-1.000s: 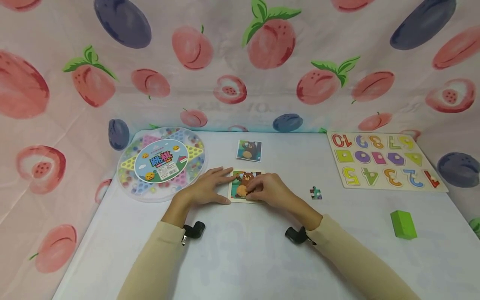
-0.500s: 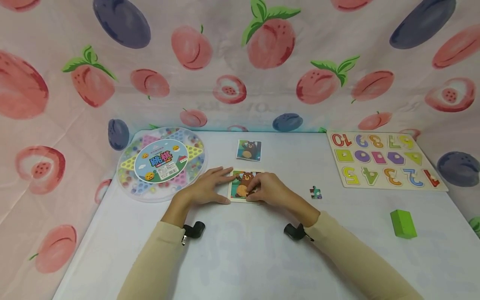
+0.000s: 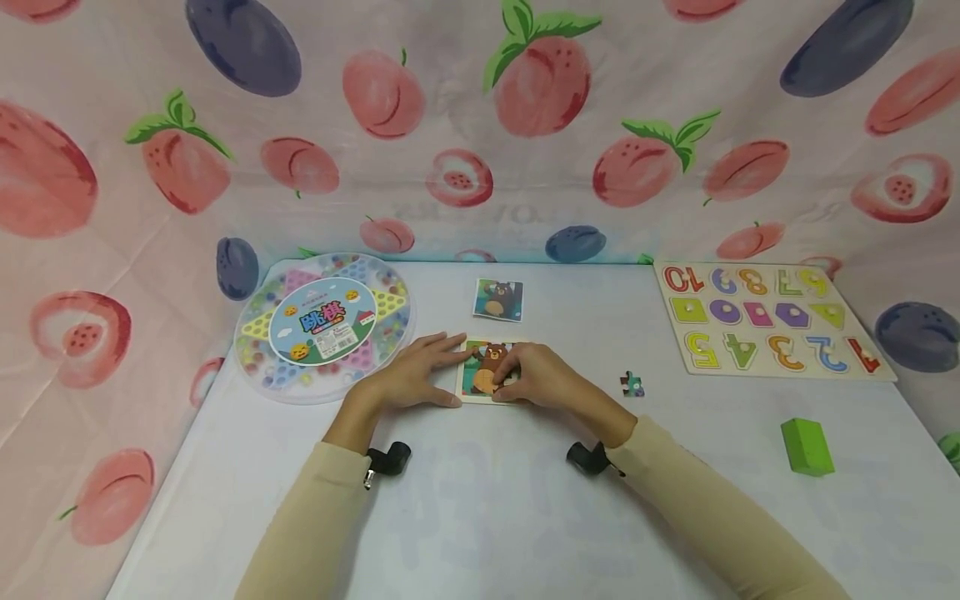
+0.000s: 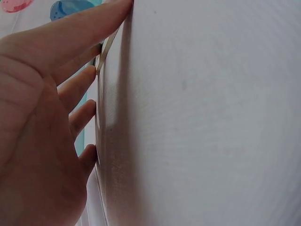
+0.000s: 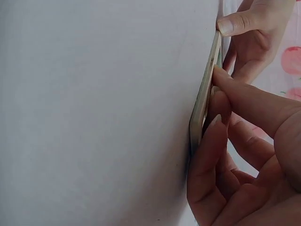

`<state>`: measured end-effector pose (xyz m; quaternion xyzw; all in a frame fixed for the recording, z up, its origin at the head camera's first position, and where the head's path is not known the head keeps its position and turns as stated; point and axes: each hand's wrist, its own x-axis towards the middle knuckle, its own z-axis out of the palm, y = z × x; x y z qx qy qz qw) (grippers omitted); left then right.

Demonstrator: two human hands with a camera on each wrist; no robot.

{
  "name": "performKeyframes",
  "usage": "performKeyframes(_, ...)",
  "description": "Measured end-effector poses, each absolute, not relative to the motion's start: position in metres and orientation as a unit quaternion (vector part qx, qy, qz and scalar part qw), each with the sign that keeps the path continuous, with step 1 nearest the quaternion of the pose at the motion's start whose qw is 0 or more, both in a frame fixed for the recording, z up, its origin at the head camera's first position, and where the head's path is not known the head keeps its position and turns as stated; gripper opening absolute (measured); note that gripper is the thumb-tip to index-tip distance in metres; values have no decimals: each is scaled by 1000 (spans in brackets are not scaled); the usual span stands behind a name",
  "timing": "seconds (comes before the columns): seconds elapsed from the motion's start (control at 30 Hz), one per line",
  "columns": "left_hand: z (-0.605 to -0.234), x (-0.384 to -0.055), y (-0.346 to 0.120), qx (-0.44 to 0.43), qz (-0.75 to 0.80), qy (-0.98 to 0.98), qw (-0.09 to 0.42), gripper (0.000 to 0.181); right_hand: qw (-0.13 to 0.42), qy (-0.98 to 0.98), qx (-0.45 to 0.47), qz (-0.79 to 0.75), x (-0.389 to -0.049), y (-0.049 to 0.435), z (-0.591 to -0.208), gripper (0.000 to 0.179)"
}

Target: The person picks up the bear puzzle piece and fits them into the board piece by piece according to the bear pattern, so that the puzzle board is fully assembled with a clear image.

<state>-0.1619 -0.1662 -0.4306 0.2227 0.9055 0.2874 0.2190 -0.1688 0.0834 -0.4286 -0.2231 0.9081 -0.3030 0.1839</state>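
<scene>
A small bear jigsaw puzzle [image 3: 483, 371] in a pale frame lies flat on the white table between both hands. My left hand [image 3: 418, 372] rests at its left side, fingers spread and fairly straight, the thumb at the near left corner and the fingertips along the left edge. Over the right part of the picture, my right hand [image 3: 542, 377] has thumb and index finger bent together in a pinch on a puzzle piece, mostly hidden by the fingers. In the right wrist view the frame's edge [image 5: 203, 101] runs beside the curled fingers. A loose jigsaw piece [image 3: 632, 384] lies to the right.
Behind the puzzle lies a bear picture card [image 3: 498, 300]. A round Chinese checkers box [image 3: 322, 321] stands at the left. On the right are a number and shape board [image 3: 772, 321] and a green block [image 3: 807, 447]. A fruit-print cloth [image 3: 450, 108] hangs behind.
The right wrist and forearm have shifted slightly left and toward the person, while the right fingertips stay on the puzzle. The left hand has not visibly moved.
</scene>
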Motion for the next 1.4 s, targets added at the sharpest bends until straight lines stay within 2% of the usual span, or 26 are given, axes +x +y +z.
performKeyframes(0.6,-430,-160,-167,229,291,905,211,81,188,890,-257,-326,-168,92,-434,16)
performKeyframes(0.87,-429,-161,-164,236,284,907,204,80,189,869,-263,-374,-164,116,-431,29)
performKeyframes(1.17,-431,-160,-164,226,286,908,208,81,131,887,-233,-377,-163,163,-408,44)
performKeyframes(1.4,-430,-160,-165,222,293,906,210,81,108,906,-198,-358,-157,202,-398,46)
